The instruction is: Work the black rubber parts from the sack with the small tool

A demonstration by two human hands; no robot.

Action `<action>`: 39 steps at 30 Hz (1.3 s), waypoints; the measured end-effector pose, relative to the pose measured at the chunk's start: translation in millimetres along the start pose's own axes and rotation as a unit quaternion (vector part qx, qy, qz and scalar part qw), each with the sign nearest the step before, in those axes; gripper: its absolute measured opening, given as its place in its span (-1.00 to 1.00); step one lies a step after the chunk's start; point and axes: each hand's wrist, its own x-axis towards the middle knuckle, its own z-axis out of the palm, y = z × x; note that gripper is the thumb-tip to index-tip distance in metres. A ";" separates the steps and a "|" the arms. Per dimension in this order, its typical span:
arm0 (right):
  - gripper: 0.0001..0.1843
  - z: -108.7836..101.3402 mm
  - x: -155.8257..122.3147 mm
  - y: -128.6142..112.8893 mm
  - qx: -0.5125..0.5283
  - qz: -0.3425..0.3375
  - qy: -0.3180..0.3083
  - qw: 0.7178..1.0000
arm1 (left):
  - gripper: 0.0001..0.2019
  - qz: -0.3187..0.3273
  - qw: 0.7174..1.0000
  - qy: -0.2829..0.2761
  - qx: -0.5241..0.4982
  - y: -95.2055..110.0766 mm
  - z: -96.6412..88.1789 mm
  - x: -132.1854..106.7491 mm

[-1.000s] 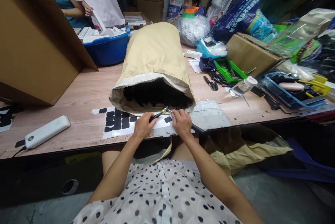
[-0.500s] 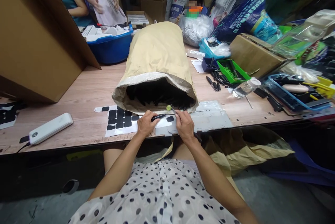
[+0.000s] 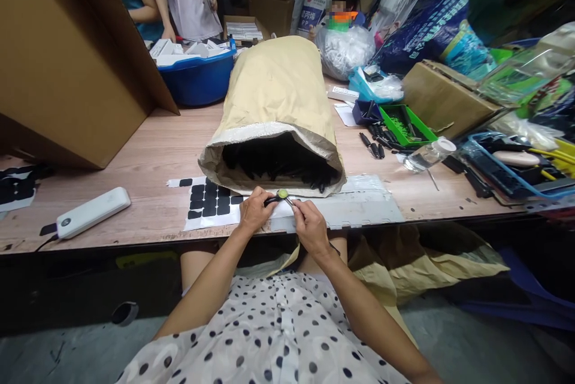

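The table [image 3: 148,150] carries all items noted. A large box [image 3: 67,72] stands well away to the left of the hands, beyond them. A sack [image 3: 276,84] lies on its side directly ahead of both hands, its open mouth turned toward them. In my judgement this keeps the dark pieces inside within easy reach. A clear film [image 3: 359,207] lies flat beneath the hands and extends to the right, apparently as a working surface. A sheet [image 3: 209,207] of black pads lies just left of the left hand, near enough to draw from. The left hand [image 3: 254,211] is closed around a slim black part [image 3: 271,199], held low over the table edge, between the two hands and just short of the sack mouth. The grip appears to steady the part with its far end presented to the other hand. The right hand [image 3: 309,228] is pinched on a thin sliver [image 3: 290,200] at that end. Whether the sliver is a tool or belongs to the part cannot be told. The part is dark and narrow, ending in a small round yellow-green tip [image 3: 282,194].
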 end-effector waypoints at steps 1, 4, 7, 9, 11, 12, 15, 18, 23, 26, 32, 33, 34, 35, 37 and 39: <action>-0.63 0.6 -0.1 -2.1 0.006 -0.004 0.001 1.000 | -0.77 -0.001 1.000 -0.002 -0.001 0.4 -0.4 0.0; -0.64 4.2 -1.3 -7.5 0.017 -0.015 -0.010 1.000 | -0.81 -0.010 1.000 -0.005 0.001 2.5 -2.0 -0.9; -0.65 7.4 -0.5 -4.7 0.015 -0.010 -0.020 1.000 | -0.82 -0.014 1.000 -0.002 0.002 4.5 -3.1 -2.2; -0.65 6.6 4.3 3.5 -0.003 -0.003 -0.005 1.000 | -0.81 -0.009 1.000 0.001 -0.001 4.7 -3.1 -2.7; -0.65 3.5 12.2 15.5 -0.042 -0.002 0.024 0.999 | -0.79 -0.004 1.000 0.003 -0.003 3.5 -2.6 -2.7; -0.65 1.9 16.5 22.3 -0.067 -0.004 0.039 0.997 | -0.78 -0.003 1.000 0.003 -0.004 2.5 -2.2 -2.5; -0.67 -0.4 26.2 41.6 -0.150 -0.014 0.062 0.987 | -0.78 0.002 1.000 0.003 -0.013 -1.4 -0.6 -1.8; -0.70 1.7 26.7 53.2 -0.218 -0.023 0.069 0.973 | -0.76 0.009 0.999 0.007 -0.032 -5.3 1.4 -1.0; -0.70 -0.5 20.4 44.5 -0.238 -0.038 0.073 0.968 | -0.76 0.007 0.999 0.012 -0.046 -9.4 2.5 0.4; -0.62 -3.5 22.6 26.9 -0.189 -0.122 0.041 0.973 | -0.75 0.013 0.999 0.005 -0.048 -11.2 2.1 0.9; -0.74 8.3 35.8 10.2 -0.170 -0.202 -0.076 0.962 | -0.76 0.031 0.997 0.011 -0.065 -14.4 3.5 1.3; -0.78 10.6 37.3 11.5 -0.178 -0.196 -0.085 0.961 | -0.75 0.034 0.997 0.014 -0.074 -15.3 4.4 1.6; -0.80 12.5 38.2 13.3 -0.184 -0.190 -0.091 0.960 | -0.75 0.038 0.995 0.018 -0.085 -16.4 5.6 2.2; -0.82 13.8 38.7 15.2 -0.189 -0.187 -0.094 0.959 | -0.74 0.042 0.994 0.025 -0.097 -17.8 7.1 2.9; -0.82 15.5 38.4 18.2 -0.192 -0.187 -0.099 0.958 | -0.73 0.050 0.991 0.045 -0.120 -21.1 10.4 4.6; -0.82 16.7 37.1 19.5 -0.190 -0.190 -0.103 0.958 | -0.76 0.055 0.987 0.067 -0.135 -24.4 13.9 6.2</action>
